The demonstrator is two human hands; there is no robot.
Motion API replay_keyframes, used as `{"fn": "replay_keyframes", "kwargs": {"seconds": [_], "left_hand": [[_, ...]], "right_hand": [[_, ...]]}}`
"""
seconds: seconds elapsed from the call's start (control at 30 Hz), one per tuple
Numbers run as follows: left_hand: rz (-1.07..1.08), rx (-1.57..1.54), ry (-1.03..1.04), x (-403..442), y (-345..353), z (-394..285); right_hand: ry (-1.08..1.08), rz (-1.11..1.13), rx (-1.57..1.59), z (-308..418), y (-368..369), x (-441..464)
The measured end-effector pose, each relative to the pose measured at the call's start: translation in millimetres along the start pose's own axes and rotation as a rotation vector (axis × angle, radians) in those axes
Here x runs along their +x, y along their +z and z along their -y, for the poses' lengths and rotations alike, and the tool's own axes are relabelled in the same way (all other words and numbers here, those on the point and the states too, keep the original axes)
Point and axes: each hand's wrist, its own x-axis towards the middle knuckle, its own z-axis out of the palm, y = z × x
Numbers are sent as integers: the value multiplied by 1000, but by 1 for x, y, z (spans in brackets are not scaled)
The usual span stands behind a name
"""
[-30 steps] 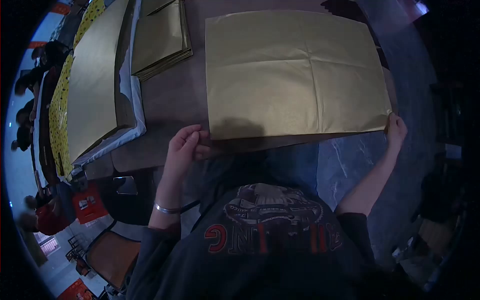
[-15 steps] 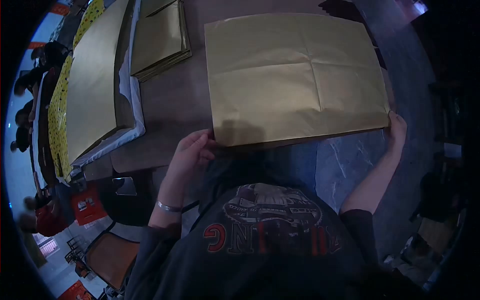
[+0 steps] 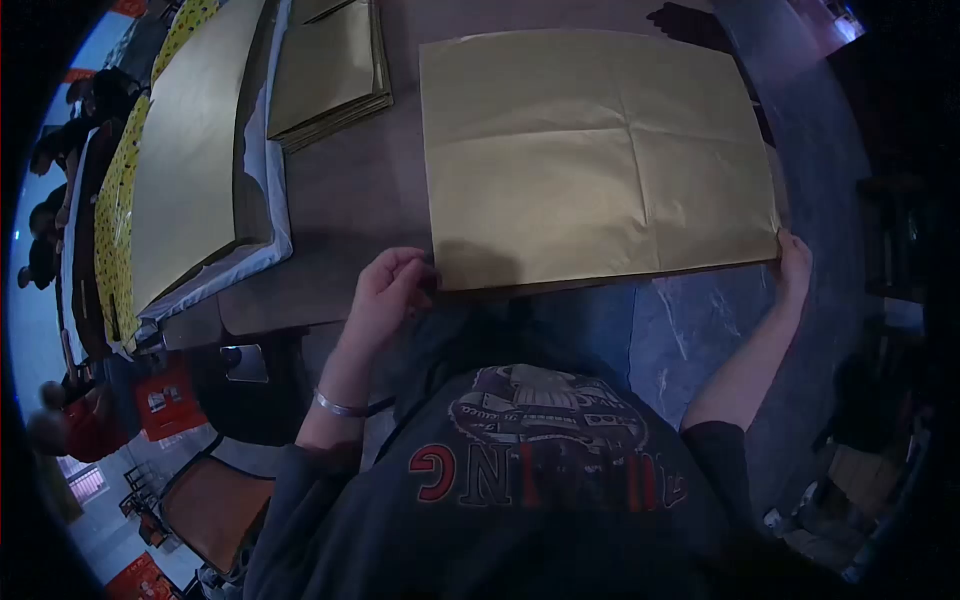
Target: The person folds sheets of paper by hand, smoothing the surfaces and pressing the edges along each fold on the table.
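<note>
A large gold paper sheet with crossing fold creases lies over the near part of the brown table, its front edge at the table's edge close to my body. At its near left corner, my left hand has curled fingers pinched together on the paper's edge; the fingertips are partly in shadow. My right hand grips the near right corner, thumb on top and the other fingers hidden underneath.
A stack of folded gold paper sits left of the sheet. Beyond it, large flat gold sheets rest on white wrapping. An orange-brown chair stands at lower left. Several people are along another table at far left.
The view has shifted slightly, and the sheet lies flatter. My left hand has moved up a little along its left corner; my right hand keeps its grip.
</note>
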Motion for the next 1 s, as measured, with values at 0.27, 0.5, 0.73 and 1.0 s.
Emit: {"fn": "replay_keyframes", "kwargs": {"seconds": [0.27,0.5,0.73,1.0], "left_hand": [[-7,2,-39,-10,2,-5],[32,-86,-96,-6,-1,4],[23,10,-51,-2,8,-1],[-75,324,218,23,-14,28]], "right_hand": [[7,-9,25,-8,1,7],[-17,4,55,-23,-5,22],[-6,-43,-36,-11,0,7],[-89,-161,51,5,7,-38]]}}
